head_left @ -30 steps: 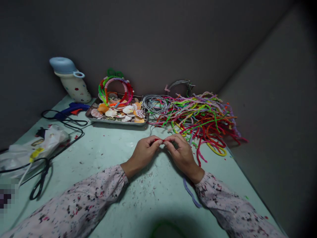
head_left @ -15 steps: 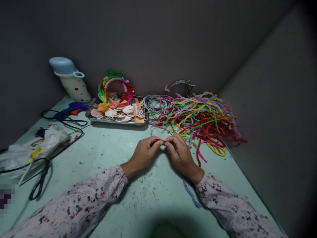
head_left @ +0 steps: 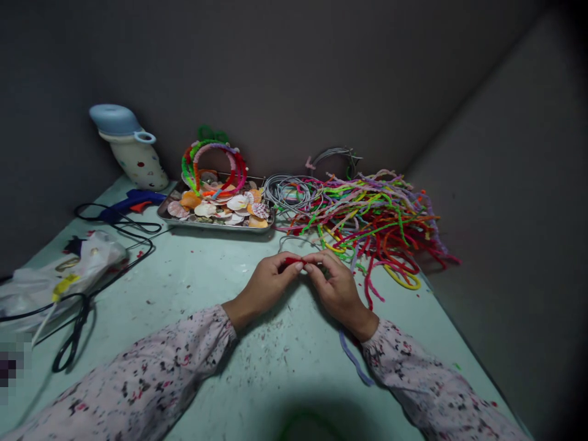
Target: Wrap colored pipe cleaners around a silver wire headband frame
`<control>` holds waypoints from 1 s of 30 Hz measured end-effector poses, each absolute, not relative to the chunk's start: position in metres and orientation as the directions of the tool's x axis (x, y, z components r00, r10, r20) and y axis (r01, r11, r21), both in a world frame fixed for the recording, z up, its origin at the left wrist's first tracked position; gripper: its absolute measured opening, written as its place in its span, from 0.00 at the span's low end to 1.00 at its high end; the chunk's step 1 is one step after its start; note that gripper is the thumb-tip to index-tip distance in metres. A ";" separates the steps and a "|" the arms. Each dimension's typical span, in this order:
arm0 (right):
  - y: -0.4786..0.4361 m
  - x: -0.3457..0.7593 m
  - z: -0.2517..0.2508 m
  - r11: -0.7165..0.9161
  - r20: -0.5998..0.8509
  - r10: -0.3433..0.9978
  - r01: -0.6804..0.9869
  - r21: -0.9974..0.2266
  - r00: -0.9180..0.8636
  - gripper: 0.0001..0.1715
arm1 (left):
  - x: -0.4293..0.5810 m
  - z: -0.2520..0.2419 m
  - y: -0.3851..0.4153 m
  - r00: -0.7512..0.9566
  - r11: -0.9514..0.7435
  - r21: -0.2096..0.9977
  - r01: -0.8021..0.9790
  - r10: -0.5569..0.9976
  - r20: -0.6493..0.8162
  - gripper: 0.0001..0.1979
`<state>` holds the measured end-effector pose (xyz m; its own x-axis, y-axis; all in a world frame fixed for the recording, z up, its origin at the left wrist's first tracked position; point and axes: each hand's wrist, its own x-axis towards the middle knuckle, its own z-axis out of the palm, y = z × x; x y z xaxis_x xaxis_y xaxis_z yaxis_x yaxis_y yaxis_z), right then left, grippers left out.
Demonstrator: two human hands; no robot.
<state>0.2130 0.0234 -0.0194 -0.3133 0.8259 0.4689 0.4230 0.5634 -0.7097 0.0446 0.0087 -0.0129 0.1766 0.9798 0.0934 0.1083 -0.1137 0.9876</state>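
A short red pipe cleaner (head_left: 291,261) is pinched between the fingertips of both hands, which almost touch. My left hand (head_left: 263,283) closes its thumb and fingers on one end. Opposite it, my right hand (head_left: 337,291) pinches the other end the same way. A thin grey wire (head_left: 298,238) arcs just behind the fingers and seems to run into both hands; the grip hides where it meets the red piece. Beneath my right wrist, a lavender pipe cleaner (head_left: 354,357) lies on the table (head_left: 257,373).
Behind the hands stand a metal tray (head_left: 215,228) of shells with colourful wrapped hoops (head_left: 239,174), coiled wire (head_left: 290,191) and a heap of pipe cleaners (head_left: 376,208). To the left are a bottle (head_left: 138,160), a blue glue gun (head_left: 128,203), black cable (head_left: 82,318) and a plastic bag (head_left: 32,285).
More of the red pipe cleaner shows at my left fingertips than before. Both hands stay in nearly the same place, still pinching.
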 end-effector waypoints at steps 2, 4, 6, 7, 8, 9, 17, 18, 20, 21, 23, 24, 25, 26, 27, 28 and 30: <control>0.023 0.213 -0.020 0.554 0.463 0.832 0.429 -0.713 -0.305 0.10 | 0.045 -0.013 0.010 0.173 -0.104 0.989 0.100 0.981 0.086 0.13; 0.022 0.213 -0.020 0.547 0.462 0.837 0.435 -0.715 -0.293 0.12 | 0.044 -0.014 0.010 0.164 -0.085 0.993 0.083 0.984 0.071 0.13; 0.022 0.213 -0.019 0.547 0.473 0.837 0.451 -0.705 -0.275 0.11 | 0.044 -0.015 0.010 0.152 -0.066 0.996 0.061 0.987 0.056 0.14; 0.023 0.213 -0.019 0.547 0.478 0.837 0.463 -0.698 -0.267 0.09 | 0.043 -0.015 0.010 0.146 -0.059 0.997 0.050 0.988 0.051 0.14; 0.023 0.212 -0.018 0.546 0.480 0.837 0.473 -0.692 -0.264 0.06 | 0.043 -0.016 0.010 0.142 -0.054 0.998 0.036 0.989 0.049 0.14; 0.023 0.212 -0.018 0.546 0.480 0.836 0.478 -0.688 -0.264 0.04 | 0.043 -0.015 0.009 0.142 -0.050 0.999 0.022 0.989 0.047 0.14; 0.023 0.213 -0.018 0.548 0.481 0.836 0.452 -0.704 -0.264 0.03 | 0.043 -0.010 0.010 0.170 0.007 1.000 0.007 0.985 -0.008 0.14; 0.023 0.213 -0.018 0.550 0.479 0.835 0.453 -0.702 -0.271 0.03 | 0.044 -0.010 0.010 0.163 0.012 1.000 0.016 0.986 -0.015 0.14; 0.023 0.213 -0.017 0.554 0.477 0.832 0.452 -0.699 -0.283 0.04 | 0.044 -0.009 0.011 0.155 0.011 1.000 0.024 0.988 -0.014 0.13; 0.023 0.213 -0.017 0.558 0.477 0.830 0.450 -0.697 -0.289 0.03 | 0.043 -0.009 0.011 0.155 0.011 1.000 0.027 0.988 -0.015 0.13; 0.023 0.213 -0.017 0.569 0.483 0.822 0.444 -0.692 -0.300 0.03 | 0.043 -0.010 0.012 0.157 0.010 0.999 0.033 0.987 -0.015 0.13; 0.023 0.213 -0.017 0.574 0.487 0.819 0.442 -0.689 -0.304 0.03 | 0.043 -0.010 0.012 0.158 0.008 0.999 0.038 0.987 -0.014 0.13; 0.023 0.213 -0.017 0.578 0.489 0.816 0.441 -0.687 -0.308 0.03 | 0.043 -0.011 0.013 0.158 0.005 0.999 0.042 0.987 -0.012 0.13; 0.023 0.213 -0.017 0.581 0.491 0.814 0.440 -0.685 -0.311 0.03 | 0.042 -0.012 0.013 0.158 0.001 0.999 0.047 0.987 -0.008 0.13; 0.023 0.213 -0.017 0.583 0.492 0.813 0.440 -0.683 -0.313 0.03 | 0.042 -0.013 0.013 0.159 -0.006 0.999 0.048 0.987 -0.002 0.13; 0.024 0.213 -0.017 0.585 0.494 0.811 0.439 -0.682 -0.314 0.03 | 0.042 -0.014 0.013 0.159 -0.011 0.999 0.048 0.987 0.003 0.13; 0.024 0.213 -0.018 0.588 0.498 0.809 0.436 -0.681 -0.313 0.03 | 0.042 -0.015 0.014 0.164 -0.011 0.999 0.046 0.986 0.004 0.13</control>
